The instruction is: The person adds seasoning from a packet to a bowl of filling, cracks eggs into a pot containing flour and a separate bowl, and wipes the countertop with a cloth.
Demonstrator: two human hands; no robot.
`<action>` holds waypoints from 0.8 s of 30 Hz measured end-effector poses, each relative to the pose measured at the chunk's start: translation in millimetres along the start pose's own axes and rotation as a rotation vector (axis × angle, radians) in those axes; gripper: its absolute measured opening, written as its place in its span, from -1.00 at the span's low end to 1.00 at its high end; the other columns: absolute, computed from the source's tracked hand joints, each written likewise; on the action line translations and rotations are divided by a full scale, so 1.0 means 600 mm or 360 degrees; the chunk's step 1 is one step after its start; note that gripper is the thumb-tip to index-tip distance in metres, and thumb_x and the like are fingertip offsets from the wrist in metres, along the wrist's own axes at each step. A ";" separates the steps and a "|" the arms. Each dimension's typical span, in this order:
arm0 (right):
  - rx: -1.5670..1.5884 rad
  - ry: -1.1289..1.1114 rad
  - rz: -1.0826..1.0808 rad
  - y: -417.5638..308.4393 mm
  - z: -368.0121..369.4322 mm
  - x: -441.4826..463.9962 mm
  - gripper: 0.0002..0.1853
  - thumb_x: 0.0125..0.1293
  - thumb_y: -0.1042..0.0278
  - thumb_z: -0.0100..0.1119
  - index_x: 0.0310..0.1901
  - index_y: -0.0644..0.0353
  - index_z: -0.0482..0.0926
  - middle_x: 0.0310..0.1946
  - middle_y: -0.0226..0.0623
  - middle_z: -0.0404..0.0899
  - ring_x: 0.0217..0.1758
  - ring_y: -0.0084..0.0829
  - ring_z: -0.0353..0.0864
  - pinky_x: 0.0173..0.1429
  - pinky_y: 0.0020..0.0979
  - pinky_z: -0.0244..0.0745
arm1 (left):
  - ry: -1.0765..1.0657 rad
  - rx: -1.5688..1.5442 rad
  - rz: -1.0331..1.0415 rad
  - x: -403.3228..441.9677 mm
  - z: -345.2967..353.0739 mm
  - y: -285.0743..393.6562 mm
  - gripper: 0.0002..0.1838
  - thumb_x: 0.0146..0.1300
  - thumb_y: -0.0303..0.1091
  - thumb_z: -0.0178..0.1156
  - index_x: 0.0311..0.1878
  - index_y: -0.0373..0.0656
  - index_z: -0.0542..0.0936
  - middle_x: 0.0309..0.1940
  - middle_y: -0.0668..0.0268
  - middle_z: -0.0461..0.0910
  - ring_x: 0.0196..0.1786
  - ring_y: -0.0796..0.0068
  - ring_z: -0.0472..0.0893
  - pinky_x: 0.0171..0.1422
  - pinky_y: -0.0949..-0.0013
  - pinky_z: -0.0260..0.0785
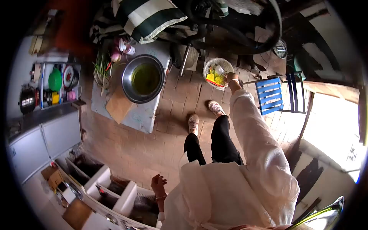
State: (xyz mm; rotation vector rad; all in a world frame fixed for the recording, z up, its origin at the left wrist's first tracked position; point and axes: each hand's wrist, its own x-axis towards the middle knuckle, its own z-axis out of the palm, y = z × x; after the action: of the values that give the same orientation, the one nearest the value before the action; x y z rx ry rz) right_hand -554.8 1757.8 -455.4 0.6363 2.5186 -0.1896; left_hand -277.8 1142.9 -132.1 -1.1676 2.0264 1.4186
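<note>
My right hand (232,78) reaches forward at the end of a white sleeve, its fingers closed over the near right rim of a round white basket (206,70). Inside the basket lie a yellow and red wrapper (216,78) and some clear plastic. Low on the left, my left hand (158,185) hangs beside my body with loosely curled fingers, a little apart, holding nothing. It is nearest to the white open-topped compartments (128,197).
A metal basin (126,86) of yellowish liquid stands on a grey table (143,124), beside green onions (101,71) and a brown board (117,105). A blue slatted chair (269,96) stands to the right. White cabinets (61,132) are at left.
</note>
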 end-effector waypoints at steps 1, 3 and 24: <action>-0.0044 -0.0032 -0.0036 0.003 0.012 0.019 -0.55 0.09 -0.18 0.25 -0.24 0.05 0.70 -0.25 -0.18 0.70 -0.16 -0.22 0.70 -0.11 -0.23 0.59 | 0.0008 -0.0063 -0.0063 -0.016 0.017 -0.024 -0.77 0.27 -0.49 0.12 -0.01 -0.30 0.50 -0.29 0.18 0.60 -0.41 0.41 0.63 -0.38 0.42 0.54; -0.0137 0.0108 -0.0252 -0.005 -0.018 0.012 -0.60 0.15 -0.10 0.22 -0.29 0.12 0.69 -0.33 -0.18 0.68 -0.30 -0.27 0.70 -0.19 -0.28 0.58 | -0.0015 -0.0123 -0.0172 -0.055 0.060 -0.056 -0.74 0.26 -0.47 0.17 0.01 -0.29 0.49 -0.25 0.20 0.60 -0.37 0.39 0.65 -0.35 0.41 0.54; -0.0135 -0.0995 -0.1145 -0.501 0.055 -0.245 -0.73 0.36 0.14 0.01 -0.38 0.12 0.56 -0.57 -0.36 0.49 -0.52 -0.45 0.50 -0.45 -0.38 0.41 | 0.0810 -0.0656 0.0101 -0.189 -0.072 -0.254 -0.70 0.22 -0.34 0.24 -0.02 -0.26 0.55 -0.26 0.19 0.67 -0.22 0.35 0.68 -0.12 0.32 0.52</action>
State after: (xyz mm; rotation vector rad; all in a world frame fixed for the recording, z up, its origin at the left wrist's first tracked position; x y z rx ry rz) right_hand -572.7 1425.9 -404.2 -0.3520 2.0119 -0.4516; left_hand -83.9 1128.6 -120.0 -1.8046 2.1601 1.7672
